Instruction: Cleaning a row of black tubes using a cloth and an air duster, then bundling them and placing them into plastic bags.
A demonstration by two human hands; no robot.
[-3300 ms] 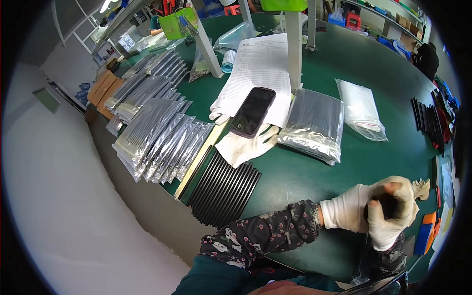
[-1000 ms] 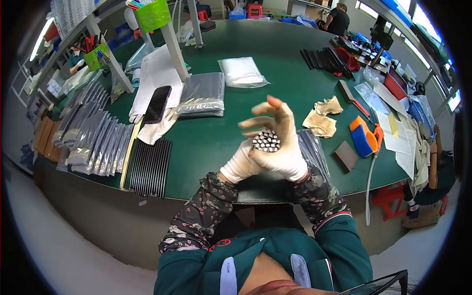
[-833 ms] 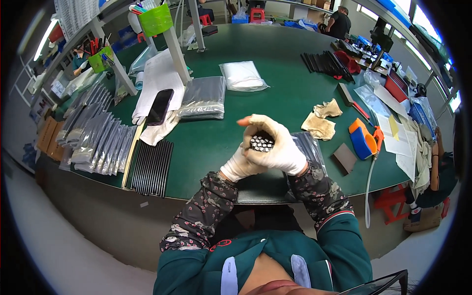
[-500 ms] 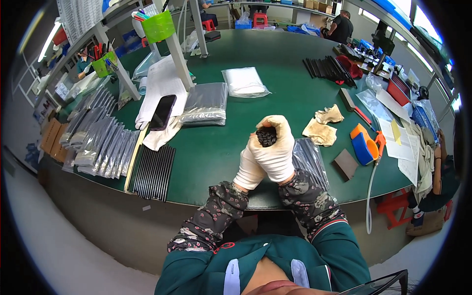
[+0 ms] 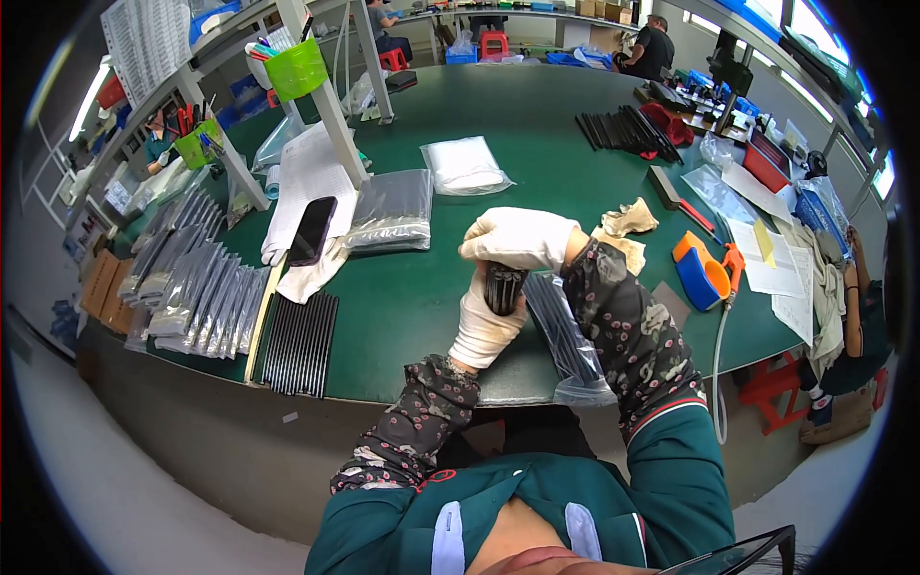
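Note:
Both my hands wear white gloves and are closed on an upright bundle of thin black rods (image 5: 504, 290). Around its lower part wraps my left hand (image 5: 484, 326). My right hand (image 5: 522, 240) curls over the upper end and hides it. Just right of the bundle lies a clear plastic bag (image 5: 565, 335) with dark rods inside, partly under my right forearm. A row of black rods (image 5: 299, 345) lies side by side near the left front edge of the table.
Bagged packs (image 5: 206, 307) are piled at the left. A phone (image 5: 312, 230) rests on papers and a glove. Beyond my hands lie a clear-bagged stack (image 5: 391, 211) and a white packet (image 5: 467, 166). At right are a brush (image 5: 680, 201), a blue-orange holder (image 5: 701, 273) and an air gun (image 5: 733, 264).
My right hand has moved from the bundle's side up over its end, and the right forearm has swung up. The bundle has tipped, so its side shows instead of the rod ends.

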